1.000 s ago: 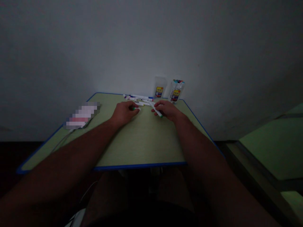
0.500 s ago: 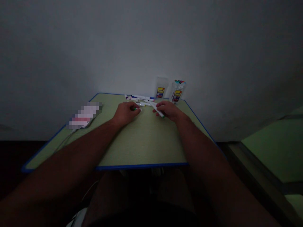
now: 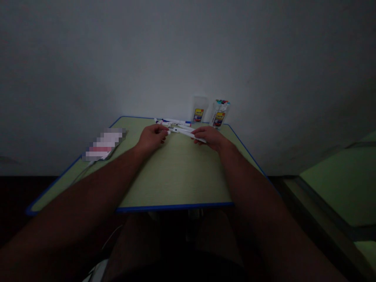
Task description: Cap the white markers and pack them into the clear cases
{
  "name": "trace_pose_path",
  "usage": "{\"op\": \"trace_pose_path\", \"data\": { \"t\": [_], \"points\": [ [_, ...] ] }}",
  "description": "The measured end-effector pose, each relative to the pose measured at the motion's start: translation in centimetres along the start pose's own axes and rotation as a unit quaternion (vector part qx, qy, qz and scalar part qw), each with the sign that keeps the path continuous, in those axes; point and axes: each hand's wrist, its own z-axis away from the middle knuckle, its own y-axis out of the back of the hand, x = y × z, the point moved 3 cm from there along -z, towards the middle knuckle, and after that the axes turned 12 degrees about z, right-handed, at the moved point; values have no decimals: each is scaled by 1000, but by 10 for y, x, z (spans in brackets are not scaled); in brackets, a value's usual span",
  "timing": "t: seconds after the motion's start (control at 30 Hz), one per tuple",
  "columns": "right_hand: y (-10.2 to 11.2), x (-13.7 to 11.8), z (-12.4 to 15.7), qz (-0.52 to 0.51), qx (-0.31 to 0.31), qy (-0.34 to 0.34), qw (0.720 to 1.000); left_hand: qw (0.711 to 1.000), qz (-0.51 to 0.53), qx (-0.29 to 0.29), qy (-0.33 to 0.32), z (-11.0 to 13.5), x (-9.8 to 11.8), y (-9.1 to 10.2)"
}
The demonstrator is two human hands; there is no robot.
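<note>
In dim light, a pale green bench point(image 3: 176, 172) with blue edging stands against a grey wall point(image 3: 176, 58). Left of and nearer than the filled marker case point(image 3: 219, 116), a slim white marker point(image 3: 187, 134) slants in the grasping fingers of the right hand point(image 3: 210, 136), partly hidden; farther left of that case, the left hand point(image 3: 151, 138) pinches a small white piece point(image 3: 169, 132) between its fingers, too dim to identify.

From the person's head, the camera looks forward and down across the nearby desk point(image 3: 176, 176) (thighs point(image 3: 135, 243) show at the bottom) to the wall point(image 3: 188, 51) beyond.
</note>
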Motion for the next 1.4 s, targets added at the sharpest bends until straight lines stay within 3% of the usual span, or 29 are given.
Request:
{"op": "trace_pose_path", "data": {
  "t": [0.17, 0.47, 1.4],
  "points": [
    [4, 0, 2, -10, 15, -5, 1000, 998, 38, 20, 36, 1, 2, 1],
    [2, 1, -1, -23, 8, 18, 1000, 998, 36, 12, 43, 2, 1, -1],
    [-5, -2, 4, -12, -27, 17, 999, 997, 10, -82, -7, 5, -5, -9]
  ]
}}
